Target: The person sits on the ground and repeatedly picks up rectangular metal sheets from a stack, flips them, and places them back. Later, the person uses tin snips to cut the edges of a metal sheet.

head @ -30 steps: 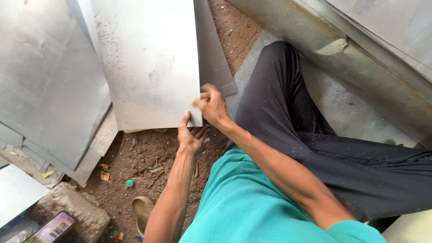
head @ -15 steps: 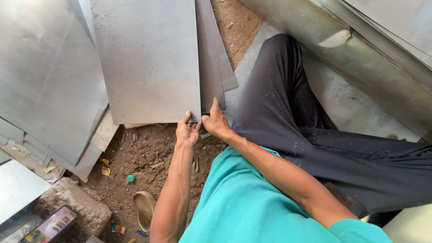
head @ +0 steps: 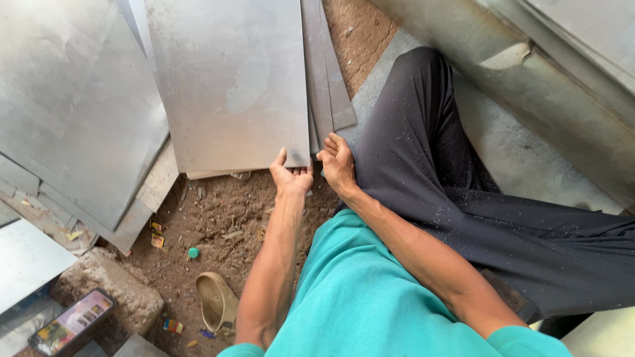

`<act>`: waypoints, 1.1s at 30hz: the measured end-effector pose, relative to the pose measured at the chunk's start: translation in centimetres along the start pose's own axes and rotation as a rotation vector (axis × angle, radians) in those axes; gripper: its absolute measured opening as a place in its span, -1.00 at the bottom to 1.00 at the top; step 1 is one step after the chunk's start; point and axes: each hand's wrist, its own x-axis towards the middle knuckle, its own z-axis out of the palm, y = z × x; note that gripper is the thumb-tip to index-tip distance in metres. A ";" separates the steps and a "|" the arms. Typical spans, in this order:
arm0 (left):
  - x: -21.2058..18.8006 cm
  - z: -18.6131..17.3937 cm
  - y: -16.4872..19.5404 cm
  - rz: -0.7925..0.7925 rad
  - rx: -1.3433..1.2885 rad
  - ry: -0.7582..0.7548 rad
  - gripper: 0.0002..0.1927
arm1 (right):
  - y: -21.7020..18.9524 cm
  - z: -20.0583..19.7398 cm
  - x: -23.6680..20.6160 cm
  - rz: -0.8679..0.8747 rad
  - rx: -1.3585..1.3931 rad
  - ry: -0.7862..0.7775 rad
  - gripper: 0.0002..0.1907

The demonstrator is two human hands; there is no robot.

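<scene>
A large grey metal sheet lies flat on the dirt in front of me. My left hand grips its near edge close to the right corner, thumb on top. My right hand sits just beside that corner with curled fingers hooked on the right edge of the sheet, where narrower sheets stick out underneath. That hand presses against my knee in dark trousers. My teal shirt fills the bottom of the view.
More metal sheets overlap at the left, and a bent metal panel runs along the right. A stone block, a sandal, a small printed box and bits of litter lie on the dirt.
The sheet has come down from a tilted hold to lie flatter and squarer on the ground. Both hands stayed at its near right corner, the left shifting onto the near edge.
</scene>
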 end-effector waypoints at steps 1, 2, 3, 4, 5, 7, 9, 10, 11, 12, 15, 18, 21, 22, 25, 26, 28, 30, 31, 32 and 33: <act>-0.3 -0.1 0.0 0.003 -0.035 0.017 -0.60 | -0.7 0.0 0.2 -0.035 -0.029 0.007 -0.20; -0.7 -0.3 0.2 0.006 -0.025 -0.047 -0.64 | -1.4 -0.3 0.6 -0.069 -0.061 0.018 -0.19; -1.2 -0.8 0.6 0.011 -0.017 -0.107 -0.69 | -2.1 -0.6 1.1 -0.041 -0.064 0.003 -0.16; -1.8 -1.5 1.2 0.022 -0.008 -0.164 -0.74 | -2.8 -0.8 2.0 -0.010 -0.063 -0.017 -0.12; -2.5 -2.5 1.9 0.031 0.073 -0.274 -0.76 | -3.5 -1.0 3.0 0.018 -0.061 -0.037 -0.07; -4.1 -4.7 3.6 0.061 0.237 -0.502 -0.80 | -5.1 -1.0 6.0 0.115 0.238 -0.227 -0.04; -5.6 -7.9 4.1 0.051 0.337 -0.453 -0.81 | -6.1 -1.0 8.2 0.146 0.424 -0.360 -0.10; -6.2 -9.7 4.0 0.035 0.363 -0.437 -0.81 | -6.6 -0.8 9.1 0.122 0.469 -0.403 -0.17; -6.6 -11.3 3.8 0.018 0.398 -0.424 -0.81 | -7.2 -0.6 9.6 0.092 0.518 -0.440 -0.23; -6.5 -12.4 3.2 -0.008 0.429 -0.422 -0.79 | -7.6 -0.6 9.9 0.025 0.301 -0.342 -0.42; -5.4 -15.0 1.0 -0.107 0.540 -0.409 -0.73 | -9.2 -1.4 8.4 -0.195 0.040 -0.241 -0.82; -4.2 -15.4 -0.9 -0.114 0.487 -0.516 -0.79 | -13.1 -4.4 3.9 -0.455 -0.220 -0.251 -0.85; -3.8 -13.5 -1.6 -0.212 0.550 -0.522 -0.81 | -16.4 -10.3 -3.2 -0.757 -0.382 -0.052 -0.71; -3.7 -12.1 -1.9 -0.151 0.687 -0.665 -0.84 | -16.9 -12.8 -5.8 -0.699 -0.332 0.063 -0.80; -3.5 -6.1 -3.2 0.002 0.954 -1.032 -0.95 | -16.1 -19.7 -11.9 -0.728 0.309 0.204 -0.90; -3.3 -3.2 -4.2 0.034 0.967 -1.117 -0.91 | -15.2 -21.4 -13.0 -0.737 0.383 0.321 -0.89; -3.5 2.4 -7.0 0.013 0.945 -0.979 -0.93 | -12.9 -23.9 -13.5 -0.751 0.511 0.518 -0.87; -5.0 8.7 -9.8 0.135 1.121 -0.937 -0.82 | -11.0 -25.6 -12.3 -0.756 0.630 0.693 -0.89; -6.1 11.8 -11.3 0.169 1.184 -0.985 -0.80 | -10.3 -26.4 -11.6 -0.687 0.716 0.733 -0.90; -7.7 14.6 -12.5 0.203 1.248 -1.027 -0.72 | -9.8 -26.9 -11.0 -0.611 0.804 0.770 -0.88; -9.5 17.2 -13.9 0.192 1.277 -1.051 -0.70 | -9.5 -27.5 -10.8 -0.529 0.891 0.805 -0.85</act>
